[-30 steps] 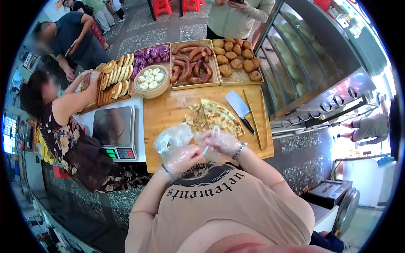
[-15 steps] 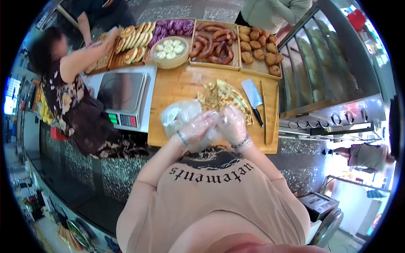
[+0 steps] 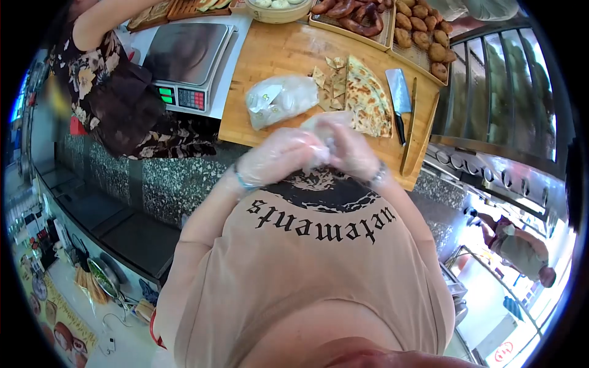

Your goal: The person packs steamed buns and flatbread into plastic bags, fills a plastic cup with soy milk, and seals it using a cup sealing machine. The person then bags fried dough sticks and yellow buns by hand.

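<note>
Both my hands wear clear disposable gloves and meet in front of my chest, at the near edge of the wooden board point(image 3: 270, 55). My left hand point(image 3: 276, 158) and my right hand point(image 3: 348, 150) are closed with fingertips pinched on a thin translucent plastic bag point(image 3: 330, 119), partly hidden behind them. What the bag contains cannot be made out. Beyond my left hand lies a filled plastic bag point(image 3: 294, 101) with a printed label. Past my right hand rests a browned flatbread point(image 3: 367, 98), with small cut pieces point(image 3: 333, 80) along its left side.
A cleaver point(image 3: 399, 92) and long tongs point(image 3: 411, 126) lie right of the flatbread. Trays of sausages point(image 3: 353, 18) and browned round buns point(image 3: 423, 37) line the far edge. A scale point(image 3: 187, 58) stands left, beside a person in a floral dress point(image 3: 104, 80).
My view has tilted down, so the board and trays sit higher in it. Both hands have drawn closer to my chest, away from the filled bag on the board.
</note>
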Demonstrator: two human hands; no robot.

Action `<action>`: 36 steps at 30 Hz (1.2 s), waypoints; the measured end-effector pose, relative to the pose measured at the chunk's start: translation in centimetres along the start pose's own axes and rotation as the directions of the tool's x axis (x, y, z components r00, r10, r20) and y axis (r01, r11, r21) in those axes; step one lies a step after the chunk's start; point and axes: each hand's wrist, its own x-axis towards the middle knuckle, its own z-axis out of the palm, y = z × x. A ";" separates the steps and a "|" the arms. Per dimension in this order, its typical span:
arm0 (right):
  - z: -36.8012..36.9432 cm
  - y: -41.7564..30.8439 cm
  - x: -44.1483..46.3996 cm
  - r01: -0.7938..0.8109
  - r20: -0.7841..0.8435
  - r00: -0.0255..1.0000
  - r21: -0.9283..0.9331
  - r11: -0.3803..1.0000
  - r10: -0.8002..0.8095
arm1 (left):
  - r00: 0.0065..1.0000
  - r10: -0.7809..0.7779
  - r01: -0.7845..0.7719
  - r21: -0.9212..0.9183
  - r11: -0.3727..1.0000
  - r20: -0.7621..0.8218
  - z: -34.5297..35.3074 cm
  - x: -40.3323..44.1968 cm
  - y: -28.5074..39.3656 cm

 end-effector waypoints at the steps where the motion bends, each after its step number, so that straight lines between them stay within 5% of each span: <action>1: 1.2 0.2 1.5 0.190 -0.086 0.979 0.071 0.979 -0.184 | 0.996 -0.052 0.046 0.090 0.995 0.072 -0.9 0.1 -2.0; 2: 2.0 0.1 1.9 0.192 -0.082 0.979 0.070 0.979 -0.186 | 0.996 -0.050 0.044 0.088 0.995 0.067 -0.9 -0.3 -2.9; 3: 2.3 0.1 2.5 0.055 -0.024 0.998 0.085 0.995 -0.053 | 0.966 0.179 -0.100 0.367 0.925 -0.189 -0.8 -0.5 -3.3; 4: 2.3 0.0 3.6 -0.075 0.016 0.997 0.080 0.994 0.074 | 0.817 0.467 -0.158 0.647 0.746 -0.339 -1.0 -0.5 -3.8; 6: 2.5 -2.1 5.0 -0.105 0.180 0.982 0.317 0.943 0.049 | 0.913 0.324 -0.018 0.771 0.637 -0.247 -2.3 -0.6 -8.2; 7: 2.8 -2.6 6.2 0.171 0.025 0.982 0.288 0.942 -0.186 | 0.932 0.252 -0.033 0.633 0.773 -0.260 -2.4 0.8 -5.6; 8: 3.0 -2.8 7.4 0.433 -0.106 0.901 0.212 0.876 -0.420 | 0.845 0.341 -0.091 0.516 0.852 -0.413 -2.9 -0.4 -8.0; 9: 2.6 -2.5 7.9 0.400 -0.213 0.908 0.184 0.898 -0.361 | 0.847 0.074 -0.050 0.060 0.997 -0.526 -3.3 -1.0 -8.3; 10: 2.6 -1.9 7.9 0.360 -0.321 0.901 0.178 0.916 -0.292 | 0.680 -0.375 0.487 0.006 0.873 -0.630 -4.2 -2.7 -8.3; 11: 2.9 -0.3 7.8 0.020 -0.211 0.975 0.409 0.912 0.074 | 0.720 -0.253 0.387 0.072 0.919 -0.647 -5.3 -4.7 -11.1; 12: 3.3 1.2 8.3 0.031 -0.246 0.967 0.389 0.921 0.072 | 0.740 -0.134 0.288 0.130 0.949 -0.659 -6.4 -5.5 -14.5; 13: 4.5 2.4 8.8 -0.081 -0.247 0.961 0.170 0.982 0.122 | 0.756 -0.128 0.281 0.141 0.949 -0.641 -6.9 -5.7 -16.3; 15: 7.9 4.3 9.7 -0.192 -0.283 0.951 -0.226 0.955 0.124 | 0.583 -0.109 0.072 -0.082 0.994 -0.805 -6.9 -6.8 -18.6; 17: 10.7 4.0 11.3 -0.277 -0.481 0.877 -0.526 0.804 -0.013 | 0.431 -0.184 0.049 -0.180 0.982 -0.883 -6.4 -6.4 -15.7; 19: 8.8 4.4 14.3 -0.356 -0.119 0.931 -0.494 0.793 0.344 | 0.421 -0.031 0.053 -0.010 0.999 -0.907 -9.0 -7.5 -18.9; 20: 10.8 9.4 14.9 -0.326 -0.203 0.944 -0.467 0.822 0.259 | 0.384 -0.163 -0.191 -0.251 0.949 -0.909 -8.0 -6.3 -14.0; 21: 12.3 12.8 13.9 -0.221 -0.471 0.876 -0.197 0.955 0.106 | 0.303 -0.142 -0.171 -0.201 0.965 -0.942 -8.8 -6.6 -14.1; 22: 11.6 13.7 13.7 -0.194 -0.492 0.830 0.190 0.963 0.264 | 0.255 -0.089 -0.221 -0.147 0.964 -0.963 -9.2 -6.8 -13.9; 25: 9.4 15.0 11.0 -0.173 -0.395 0.720 0.694 0.699 0.570 | 0.252 -0.089 -0.356 -0.177 0.918 -0.964 -10.4 -6.5 -11.2; 27: 9.3 14.7 9.4 -0.123 -0.361 0.685 0.799 0.589 0.633 | 0.240 -0.093 -0.385 -0.183 0.905 -0.966 -11.0 -6.1 -11.2; 28: 8.8 14.0 9.0 -0.051 -0.332 0.652 0.878 0.476 0.682 | 0.360 -0.002 -0.361 -0.141 0.922 -0.933 -11.3 -5.7 -11.4; 30: 8.3 10.8 8.2 -0.092 -0.303 0.652 0.878 0.469 0.695 | 0.585 0.067 -0.306 -0.143 0.941 -0.808 -11.5 -4.5 -12.4; 31: 8.4 10.4 8.1 -0.098 -0.317 0.702 0.844 0.527 0.638 | 0.684 0.057 -0.271 -0.181 0.945 -0.728 -11.5 -3.4 -12.8; 33: 7.2 8.9 7.6 -0.213 -0.279 0.778 0.725 0.655 0.563 | 0.879 -0.099 0.141 0.057 0.988 -0.466 -11.4 0.0 -10.6; 34: 7.8 9.7 7.4 -0.181 -0.293 0.812 0.695 0.696 0.504 | 0.946 -0.117 0.131 0.026 0.991 -0.302 -10.7 2.2 -11.0; 35: 8.3 10.4 7.3 -0.143 -0.313 0.841 0.658 0.739 0.442 | 0.957 -0.180 0.259 0.397 0.880 -0.226 -11.2 4.5 -14.3; 36: 8.0 8.8 6.9 -0.212 -0.292 0.821 0.642 0.737 0.490 | 0.982 -0.148 0.184 0.767 0.614 -0.117 -11.5 6.8 -17.2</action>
